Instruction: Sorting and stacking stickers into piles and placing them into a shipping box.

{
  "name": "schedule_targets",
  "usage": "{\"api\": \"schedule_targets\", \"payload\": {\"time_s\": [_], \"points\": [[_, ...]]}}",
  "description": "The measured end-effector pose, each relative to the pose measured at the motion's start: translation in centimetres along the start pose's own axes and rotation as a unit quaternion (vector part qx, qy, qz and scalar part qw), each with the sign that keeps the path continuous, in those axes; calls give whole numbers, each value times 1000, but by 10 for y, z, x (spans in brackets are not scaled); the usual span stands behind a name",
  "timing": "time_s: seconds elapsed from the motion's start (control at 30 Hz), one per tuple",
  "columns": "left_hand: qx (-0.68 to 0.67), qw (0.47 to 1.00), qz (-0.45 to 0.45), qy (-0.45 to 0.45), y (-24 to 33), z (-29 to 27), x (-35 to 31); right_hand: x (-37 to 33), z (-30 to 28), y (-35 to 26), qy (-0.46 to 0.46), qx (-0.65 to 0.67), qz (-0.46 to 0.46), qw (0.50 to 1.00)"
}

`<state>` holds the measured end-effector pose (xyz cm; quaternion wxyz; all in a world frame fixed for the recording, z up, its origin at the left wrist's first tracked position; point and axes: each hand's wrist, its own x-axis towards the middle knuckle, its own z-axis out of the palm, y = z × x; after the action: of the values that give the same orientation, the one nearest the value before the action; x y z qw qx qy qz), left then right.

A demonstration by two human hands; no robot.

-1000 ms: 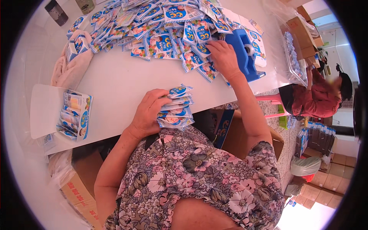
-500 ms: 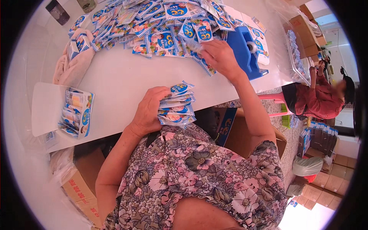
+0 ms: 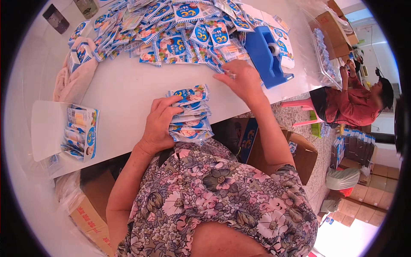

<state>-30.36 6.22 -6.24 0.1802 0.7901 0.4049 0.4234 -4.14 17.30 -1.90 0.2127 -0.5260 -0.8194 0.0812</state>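
My left hand (image 3: pixel 159 122) is closed round the left side of a stack of small blue-and-white packets (image 3: pixel 190 122). The packets lie overlapping one another at the table's near edge, with the topmost face showing a colourful print. My right hand (image 3: pixel 243 81) is over the table, between the stack and the blue tape dispenser (image 3: pixel 267 58). Its thumb and fingers are bent toward each other, and a small clear or whitish bit shows between them, too little to name. Just beyond its fingertips spreads a large heap of the same packets (image 3: pixel 173 47).
An open white box (image 3: pixel 91 137) with packets inside stands at the left, near a pink cloth (image 3: pixel 75 81). Dark jars (image 3: pixel 55 19) are at the far left. Cardboard cartons (image 3: pixel 302 158) sit below the table edge. At the right, a person in red (image 3: pixel 351 103) sits by a clear tray (image 3: pixel 327 64).
My right hand has drawn back from the heap toward me. My left hand stays on the stack, whose top packet now lies flatter. The whole view has shifted slightly.
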Motion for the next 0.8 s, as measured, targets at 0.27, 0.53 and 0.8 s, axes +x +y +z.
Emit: {"api": "schedule_targets", "payload": {"time_s": [0.27,0.53,0.8], "points": [[-3,1000,-9,8,0,1,-3,-17,0,8,0,-29,-4,1000],[-5,1000,-18,4,-5,2,-6,3,29,-6,-36,395,33,917],[-11,1000,-10,9,-6,2,-7,14,10,-19,-72,305,-109,943]]}}
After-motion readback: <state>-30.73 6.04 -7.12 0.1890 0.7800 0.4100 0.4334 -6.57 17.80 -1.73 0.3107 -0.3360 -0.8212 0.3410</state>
